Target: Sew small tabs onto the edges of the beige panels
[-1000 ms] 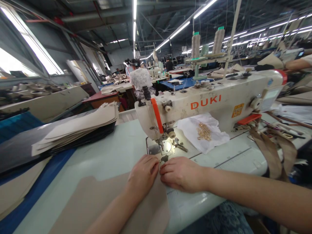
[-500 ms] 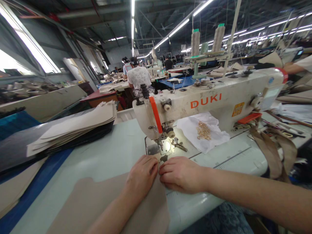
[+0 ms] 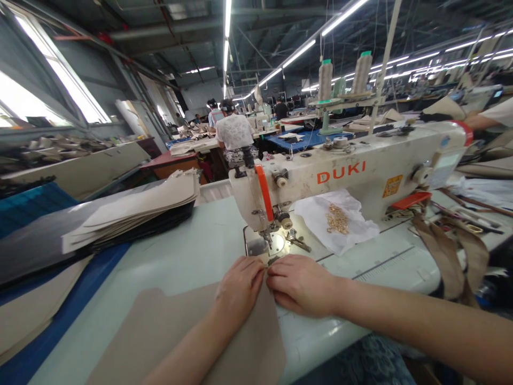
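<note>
A large beige fabric panel (image 3: pixel 176 315) lies on the pale green sewing table (image 3: pixel 192 251), its far corner just in front of the needle plate (image 3: pixel 277 243). My left hand (image 3: pixel 240 283) is closed, pinching the panel's far edge between thumb and fingers. Right beside it, my right hand (image 3: pixel 300 283) has its fingers curled together at the same edge; the fingertips are partly hidden. The sewing machine (image 3: pixel 340 171) stands over the plate, its needle and presser foot (image 3: pixel 267 235) beyond my fingers and lit by a small lamp.
A stack of beige panels (image 3: pixel 136 208) lies on the left. Small gold metal pieces (image 3: pixel 337 219) rest on a white plastic bag (image 3: pixel 356 235) under the machine arm. Beige straps (image 3: pixel 444 262) hang at the right. Thread cones (image 3: pixel 325 80) stand behind; people work farther back.
The view has shifted slightly, so everything sits a little further right and lower. Both hands keep their places at the panel's edge, with little visible finger movement.
</note>
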`<act>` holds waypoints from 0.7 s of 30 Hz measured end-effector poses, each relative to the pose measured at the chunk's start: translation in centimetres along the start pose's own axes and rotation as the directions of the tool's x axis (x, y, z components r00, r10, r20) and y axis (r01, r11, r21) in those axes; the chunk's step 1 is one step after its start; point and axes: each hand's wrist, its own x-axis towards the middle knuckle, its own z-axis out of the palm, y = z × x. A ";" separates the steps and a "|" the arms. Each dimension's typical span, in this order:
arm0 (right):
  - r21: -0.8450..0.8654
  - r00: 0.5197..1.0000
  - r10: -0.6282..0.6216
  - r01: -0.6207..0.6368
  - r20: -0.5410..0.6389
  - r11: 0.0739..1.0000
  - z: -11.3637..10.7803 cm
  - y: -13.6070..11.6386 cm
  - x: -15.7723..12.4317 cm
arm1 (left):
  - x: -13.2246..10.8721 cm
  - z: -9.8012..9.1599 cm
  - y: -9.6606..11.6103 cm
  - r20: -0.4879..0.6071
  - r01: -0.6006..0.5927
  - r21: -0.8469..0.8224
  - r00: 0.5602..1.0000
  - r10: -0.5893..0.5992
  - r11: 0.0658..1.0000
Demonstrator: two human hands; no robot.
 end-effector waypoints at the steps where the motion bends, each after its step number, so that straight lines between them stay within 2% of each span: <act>1: -0.008 1.000 0.010 -0.010 0.001 1.000 -0.1 -0.1 0.0 | -0.1 0.0 0.0 0.007 0.002 -0.011 1.000 -0.002 1.000; 6: -0.025 0.999 0.036 -0.036 -0.003 0.999 -0.3 -0.3 0.2 | -0.5 0.0 -0.2 0.017 0.017 -0.056 1.000 -0.016 0.998; 12: -0.121 1.000 -0.013 0.011 -0.018 0.993 0.6 0.3 0.7 | -0.4 -0.2 -0.1 0.015 0.035 -0.060 0.999 -0.034 0.998; 17: -0.199 0.998 -0.053 0.059 0.036 0.978 0.4 1.5 0.8 | 0.5 0.5 0.0 -0.032 0.018 -0.025 0.999 -0.019 1.000; 21: -0.216 0.998 -0.049 0.057 0.041 0.975 -0.1 2.9 0.9 | 1.7 1.3 -0.3 -0.029 0.039 -0.001 0.999 -0.039 0.999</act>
